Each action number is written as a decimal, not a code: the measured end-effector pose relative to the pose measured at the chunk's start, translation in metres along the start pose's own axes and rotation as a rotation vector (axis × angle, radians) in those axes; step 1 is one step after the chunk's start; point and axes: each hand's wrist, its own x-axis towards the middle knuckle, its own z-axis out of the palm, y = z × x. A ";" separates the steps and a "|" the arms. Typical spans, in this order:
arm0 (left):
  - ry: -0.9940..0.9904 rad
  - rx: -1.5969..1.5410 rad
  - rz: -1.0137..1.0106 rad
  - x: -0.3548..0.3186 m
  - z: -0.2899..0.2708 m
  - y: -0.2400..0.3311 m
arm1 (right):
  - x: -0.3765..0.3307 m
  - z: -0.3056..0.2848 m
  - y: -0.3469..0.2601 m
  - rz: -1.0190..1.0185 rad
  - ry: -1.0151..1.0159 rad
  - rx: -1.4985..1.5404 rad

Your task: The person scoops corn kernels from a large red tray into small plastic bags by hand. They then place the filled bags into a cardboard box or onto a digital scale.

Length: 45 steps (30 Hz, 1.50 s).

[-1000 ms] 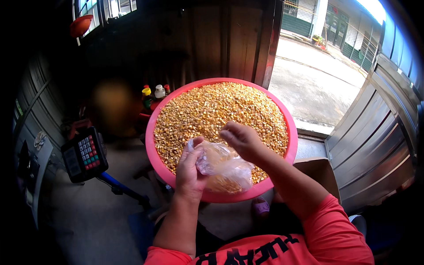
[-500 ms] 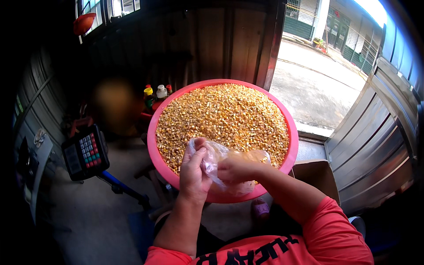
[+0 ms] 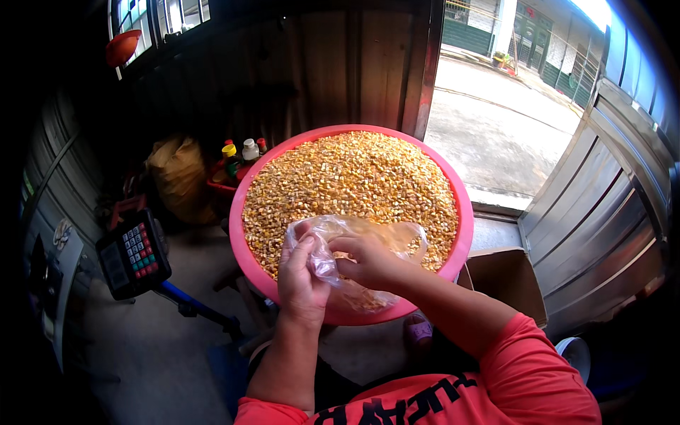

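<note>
A clear, thin plastic bag (image 3: pixel 397 232) lies crumpled over the near part of a heap of dried yellow corn kernels (image 3: pixel 354 170). The kernels fill a wide pink basin (image 3: pixel 464 219). At the bag's left end, my left hand (image 3: pixel 303 278) pinches a gathered piece of the film between thumb and fingers. Just right of it, my right hand (image 3: pixel 374 263) has curled fingers closed on the bag's bunched edge, its fingertips partly hidden. The loose part of the bag spreads to the right, past my right hand, with kernels showing through.
A digital scale display (image 3: pixel 131 253) on a blue post stands left of the basin. Behind it are a tan sack (image 3: pixel 178 177) and several capped bottles (image 3: pixel 250 150). A cardboard box (image 3: pixel 506 280) sits at the right, by the metal door (image 3: pixel 602 205) and the open doorway.
The bag's loose part has spread wider and higher over the corn. My right hand's fingers have shifted along the film; my left hand keeps its pinch. The whole view has shifted slightly.
</note>
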 end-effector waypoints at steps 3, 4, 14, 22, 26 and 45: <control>0.017 0.014 0.017 0.005 -0.007 0.002 | -0.007 -0.027 -0.009 0.135 0.132 0.164; 0.030 0.011 0.015 0.005 -0.009 0.003 | -0.009 -0.040 -0.004 0.164 0.211 0.178; 0.069 -0.003 0.026 0.011 -0.008 0.005 | -0.067 -0.078 0.092 0.586 -0.064 -0.438; 0.064 0.019 0.036 0.010 -0.010 0.007 | -0.056 -0.055 0.054 0.708 -0.136 -0.517; 0.034 0.001 0.026 0.011 -0.017 0.007 | -0.062 -0.055 0.076 0.664 0.019 -0.414; 0.026 -0.021 0.000 0.009 -0.013 0.000 | 0.008 -0.012 -0.008 -0.045 -0.110 -0.428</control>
